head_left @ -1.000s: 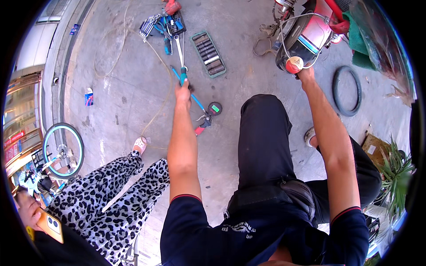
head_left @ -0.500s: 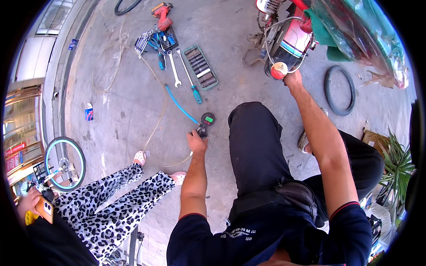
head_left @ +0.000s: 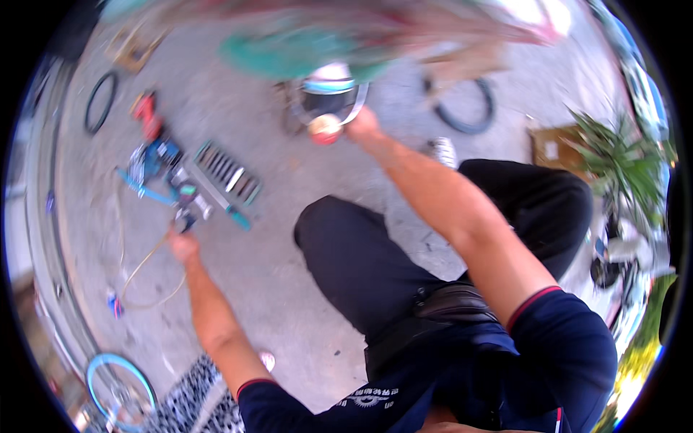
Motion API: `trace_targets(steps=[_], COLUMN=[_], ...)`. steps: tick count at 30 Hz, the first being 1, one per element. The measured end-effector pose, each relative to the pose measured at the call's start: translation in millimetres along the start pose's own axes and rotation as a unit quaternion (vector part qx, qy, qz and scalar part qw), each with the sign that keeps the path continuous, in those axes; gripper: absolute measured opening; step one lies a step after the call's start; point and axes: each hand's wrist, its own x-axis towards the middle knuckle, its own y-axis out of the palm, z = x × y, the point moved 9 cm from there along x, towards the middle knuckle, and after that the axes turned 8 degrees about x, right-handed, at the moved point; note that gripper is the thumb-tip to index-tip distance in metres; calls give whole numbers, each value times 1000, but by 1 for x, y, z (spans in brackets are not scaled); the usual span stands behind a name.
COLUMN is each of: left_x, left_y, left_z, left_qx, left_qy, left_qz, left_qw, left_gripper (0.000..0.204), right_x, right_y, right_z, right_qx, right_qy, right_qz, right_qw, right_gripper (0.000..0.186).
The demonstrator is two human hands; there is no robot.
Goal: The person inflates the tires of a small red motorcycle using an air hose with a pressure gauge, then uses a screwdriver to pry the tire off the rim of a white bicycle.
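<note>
My left hand (head_left: 184, 247) is closed around the handle of a tyre inflator gauge (head_left: 186, 219), held out at the left above the floor. From it a short blue hose (head_left: 144, 189) runs up and left, and a thin clear air hose (head_left: 143, 261) loops below. With the right arm stretched forward, my right hand (head_left: 363, 124) is at the rear mudguard (head_left: 328, 85) of a two-wheeled vehicle, next to its curved metal rail and round red-and-white reflector (head_left: 325, 128). The fingers there are hidden and blurred. Blurred green and clear sheeting (head_left: 289, 52) covers much of the vehicle.
Beyond the gauge lie a socket set (head_left: 227, 172), a teal-handled screwdriver (head_left: 237, 216) and a red power tool (head_left: 148, 117). Tyres (head_left: 468, 108) rest on the floor. A cardboard box (head_left: 557, 150) and a potted plant (head_left: 624, 155) stand right. Someone in spotted trousers (head_left: 198, 393) stands lower left.
The view has swung to the right, so the scene sits further left and is blurred. My left hand has carried the gauge toward the tools; my right hand stays at the vehicle's rear.
</note>
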Motion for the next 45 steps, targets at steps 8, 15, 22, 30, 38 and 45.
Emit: trace_targets(steps=[8,15,22,30,38,45], left_x=[-2,-50,-69,-78,-75,-145], left_y=[-33,-49,-76,-77,-91,-108], left_z=[-145,-335,-462,-508,-527,-460], left_qx=[-114,-413,-646,-673,-637,-653], left_qy=[24,-23,-222,-213,-165,-437], left_qz=[62,198,222,208,185,296], left_qw=[991,889,696,678,730,544], left_gripper=[45,44,52,55,29,35], right_x=[-25,-46,-28,-52,-52,-207], right_y=[-22,-37,-39,-51,-59,-45], right_z=[23,22,-2,36,18,-10], right_qx=[-119,-39,62,-22,43,-124], right_qy=[-53,29,93,-32,19,54], right_qz=[-29,-48,13,-8,20,283], right_qw=[991,998,994,999,999,949], right_gripper=[43,40,45,41,35,30])
